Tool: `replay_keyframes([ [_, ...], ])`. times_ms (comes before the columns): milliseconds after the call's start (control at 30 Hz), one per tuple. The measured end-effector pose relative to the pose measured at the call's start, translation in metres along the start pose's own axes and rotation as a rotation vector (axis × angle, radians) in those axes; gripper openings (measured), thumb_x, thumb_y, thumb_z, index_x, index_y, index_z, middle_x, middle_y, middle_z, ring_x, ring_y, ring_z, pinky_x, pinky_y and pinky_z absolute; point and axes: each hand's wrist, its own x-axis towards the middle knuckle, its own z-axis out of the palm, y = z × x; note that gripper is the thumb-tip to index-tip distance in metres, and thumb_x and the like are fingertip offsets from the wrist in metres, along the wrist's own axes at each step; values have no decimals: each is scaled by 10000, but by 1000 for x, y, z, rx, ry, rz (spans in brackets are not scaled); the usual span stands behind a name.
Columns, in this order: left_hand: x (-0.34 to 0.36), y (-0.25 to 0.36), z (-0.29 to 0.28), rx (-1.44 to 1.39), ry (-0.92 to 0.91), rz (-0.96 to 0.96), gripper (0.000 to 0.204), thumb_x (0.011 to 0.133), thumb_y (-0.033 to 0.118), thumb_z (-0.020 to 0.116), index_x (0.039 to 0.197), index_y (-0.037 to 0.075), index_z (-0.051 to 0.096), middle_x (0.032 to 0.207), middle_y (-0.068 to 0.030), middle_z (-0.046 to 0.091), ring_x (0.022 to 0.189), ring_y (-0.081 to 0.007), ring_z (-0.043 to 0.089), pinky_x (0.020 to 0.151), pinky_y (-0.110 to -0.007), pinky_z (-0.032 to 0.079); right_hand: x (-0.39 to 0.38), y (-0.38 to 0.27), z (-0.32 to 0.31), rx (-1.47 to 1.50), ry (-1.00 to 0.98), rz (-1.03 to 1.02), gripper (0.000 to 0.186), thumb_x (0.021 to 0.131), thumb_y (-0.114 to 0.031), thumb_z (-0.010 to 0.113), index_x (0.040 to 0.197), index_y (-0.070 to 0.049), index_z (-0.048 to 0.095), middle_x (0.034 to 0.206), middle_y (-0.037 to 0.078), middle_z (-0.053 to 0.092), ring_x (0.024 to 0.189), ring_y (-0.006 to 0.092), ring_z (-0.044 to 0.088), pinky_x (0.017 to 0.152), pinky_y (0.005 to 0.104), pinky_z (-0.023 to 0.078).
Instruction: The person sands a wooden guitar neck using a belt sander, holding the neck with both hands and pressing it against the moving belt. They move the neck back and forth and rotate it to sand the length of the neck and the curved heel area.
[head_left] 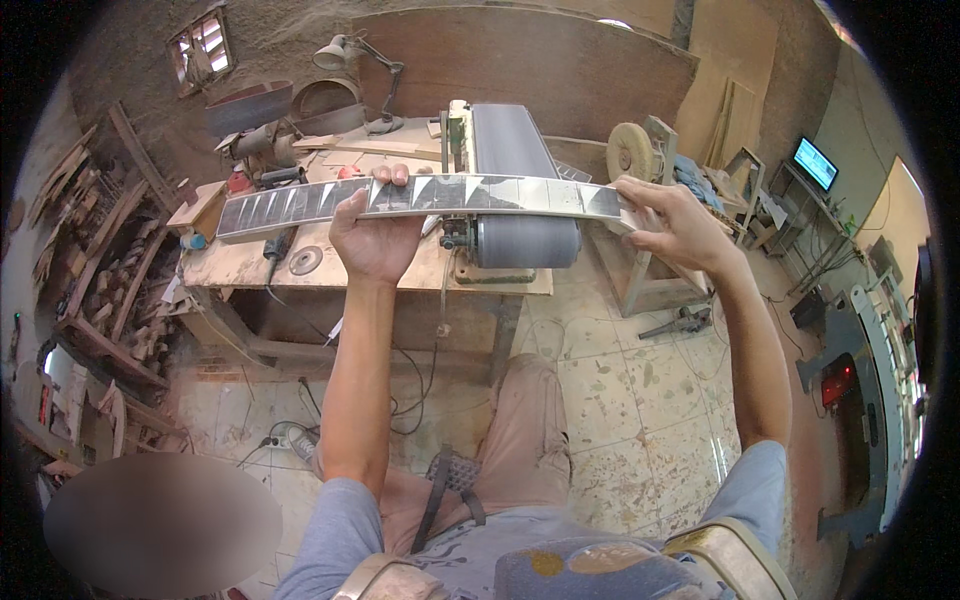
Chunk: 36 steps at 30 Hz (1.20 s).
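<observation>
At the bench [225, 262], in the head view, both hands are closed partway around a guitar neck [450, 196]. The left hand [380, 242] grips it left of its middle, fingertips curled over the far edge and thumb on the near side. The right hand [675, 222] pinches the right end between fingers and thumb. Held crosswise before the grey sanding belt [510, 140], the neck has a dark face with white triangles, a pale near edge and whitish smears; contact with the belt cannot be told.
</observation>
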Motion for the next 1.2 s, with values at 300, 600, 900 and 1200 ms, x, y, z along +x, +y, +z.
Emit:
replay_keyframes([
  [300, -12, 7, 1, 100, 284, 48, 260, 975, 357, 681, 1009, 107, 621, 912, -12, 649, 1024, -205, 625, 1085, -506, 486, 25, -4, -25, 438, -469, 383, 928, 602, -429, 895, 1401, -45, 620, 1091, 121, 747, 892, 193, 649, 826, 316, 484],
  [600, -6, 22, 8, 53, 172, 47, 254, 968, 296, 620, 1074, 75, 552, 990, -75, 594, 1050, -240, 584, 1121, -541, 431, 23, -18, -1, 80, -141, -38, 666, 760, -189, 767, 1367, 29, 599, 1326, 235, 652, 1193, 362, 648, 1066, 404, 476],
  [900, -4, 28, 3, 37, 176, 47, 323, 947, 317, 641, 1085, 43, 540, 1005, -80, 561, 1091, -247, 566, 1141, -525, 413, 17, -30, -1, -5, -133, 4, 653, 789, -205, 758, 1375, 25, 587, 1292, 227, 674, 1143, 369, 675, 1038, 438, 492],
  [1200, -3, 27, 0, 33, 243, 16, 258, 1006, 312, 551, 1061, 61, 569, 991, -69, 582, 1088, -244, 576, 1117, -517, 444, 18, -24, -12, 162, -304, 169, 720, 770, -304, 799, 1387, 6, 595, 1265, 253, 674, 1121, 370, 676, 1013, 403, 494],
])
